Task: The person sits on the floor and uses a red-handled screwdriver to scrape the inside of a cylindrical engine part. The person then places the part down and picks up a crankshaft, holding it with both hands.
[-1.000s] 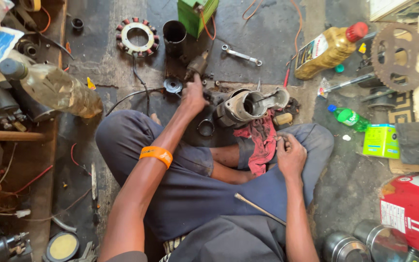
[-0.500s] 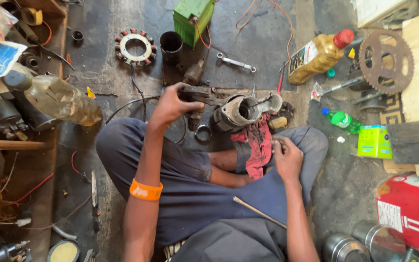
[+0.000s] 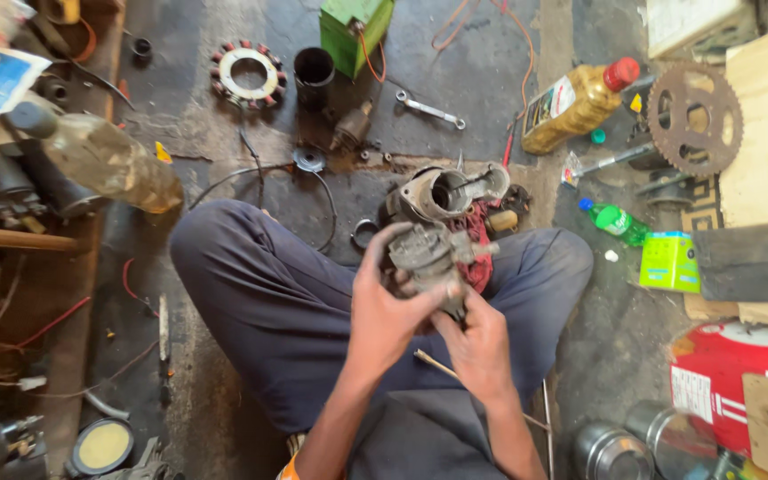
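I sit cross-legged on a dark, oily floor. My left hand (image 3: 388,307) and my right hand (image 3: 477,342) together hold a grey, dirty metal motor part (image 3: 428,256) above my lap. The left hand wraps it from the left, the right hand supports it from below. Just beyond it on the floor lies a round metal housing (image 3: 442,193) with an open bore, resting by a red rag (image 3: 480,240). A thin metal rod (image 3: 433,363) lies across my lap under the hands.
A stator ring (image 3: 248,74), black cup (image 3: 314,76), green box (image 3: 355,32) and wrench (image 3: 429,110) lie ahead. Right: oil bottle (image 3: 577,104), sprocket (image 3: 694,117), green bottle (image 3: 616,220), green carton (image 3: 670,260), red box (image 3: 733,378). Left: plastic bottle (image 3: 104,160), wires, motor parts.
My left hand came back from the floor ahead and now grips a metal part. My right hand left the red rag and joined it. The view moved closer over my lap.
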